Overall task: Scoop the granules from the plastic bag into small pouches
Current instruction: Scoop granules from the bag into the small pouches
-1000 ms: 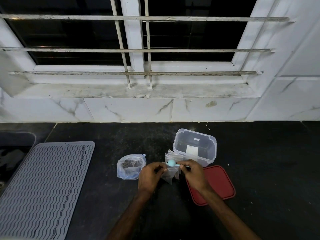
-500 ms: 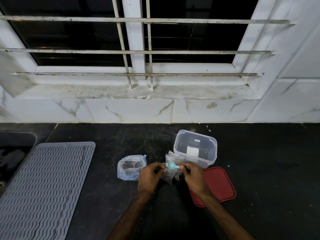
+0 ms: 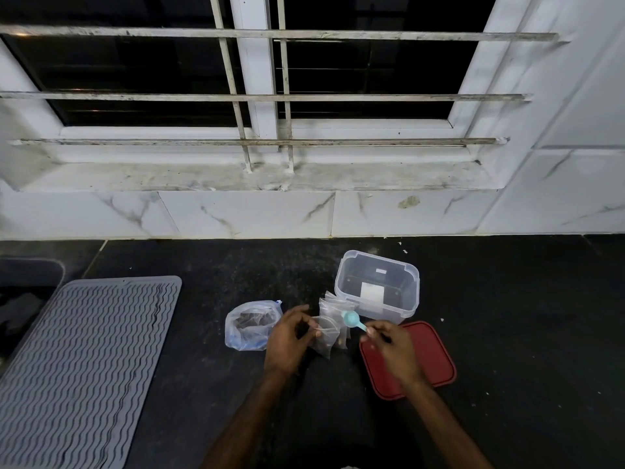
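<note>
Left hand (image 3: pixel 287 336) grip pinching small pouch (image 3: pixel 326 335), right hand (image 3: pixel 392 348) grip pinching blue scoop (image 3: pixel 351 319)

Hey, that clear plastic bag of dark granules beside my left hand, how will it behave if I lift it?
Probably floppy: the plastic bag is thin, crinkled film slumped on the counter. Its mouth looks open, so granules might spill if it tips. Likely light, since it seems only partly filled.

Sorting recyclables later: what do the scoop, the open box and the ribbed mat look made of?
The scoop: likely plastic, matte pale blue, one moulded piece.
The box: clear rigid plastic, see-through walls.
The mat: probably silicone or rubber, matte grey, wavy ribs.
</note>
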The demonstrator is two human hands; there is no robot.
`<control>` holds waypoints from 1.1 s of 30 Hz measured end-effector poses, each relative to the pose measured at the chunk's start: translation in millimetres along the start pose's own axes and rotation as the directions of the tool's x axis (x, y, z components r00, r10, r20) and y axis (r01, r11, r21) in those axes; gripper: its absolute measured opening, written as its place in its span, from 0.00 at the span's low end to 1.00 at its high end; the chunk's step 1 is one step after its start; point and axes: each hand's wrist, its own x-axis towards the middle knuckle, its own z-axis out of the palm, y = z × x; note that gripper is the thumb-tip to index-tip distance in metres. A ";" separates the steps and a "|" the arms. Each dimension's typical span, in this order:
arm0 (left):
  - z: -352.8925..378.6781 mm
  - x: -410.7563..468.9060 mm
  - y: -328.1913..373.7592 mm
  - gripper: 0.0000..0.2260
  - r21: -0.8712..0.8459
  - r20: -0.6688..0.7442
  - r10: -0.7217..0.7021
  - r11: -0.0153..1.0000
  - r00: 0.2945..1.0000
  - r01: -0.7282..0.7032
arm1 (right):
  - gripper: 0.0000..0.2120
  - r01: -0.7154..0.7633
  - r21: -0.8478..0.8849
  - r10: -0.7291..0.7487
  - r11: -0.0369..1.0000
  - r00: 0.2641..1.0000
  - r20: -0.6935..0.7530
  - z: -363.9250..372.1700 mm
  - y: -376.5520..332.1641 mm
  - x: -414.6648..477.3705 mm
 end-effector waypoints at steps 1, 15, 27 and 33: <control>-0.6 0.1 -0.1 0.07 -0.046 0.022 -0.025 0.999 0.999 0.026 | 0.10 -0.006 -0.034 0.005 0.999 1.000 -0.012 -6.8 7.5 -2.9; -2.8 -6.2 20.0 0.06 -0.261 0.008 -0.010 0.965 1.000 0.011 | 0.11 0.198 -0.474 -0.234 0.858 0.972 -0.018 -19.9 5.9 -14.3; -11.1 3.5 27.1 0.03 -0.289 0.060 0.075 0.956 0.995 -0.054 | 0.04 0.363 -0.244 -0.338 0.899 0.931 0.140 33.2 -41.6 10.2; -0.6 -1.2 23.1 0.05 -0.243 0.042 0.037 0.970 0.998 -0.026 | 0.14 0.378 -0.452 -0.365 0.808 0.923 0.119 35.2 -38.6 15.4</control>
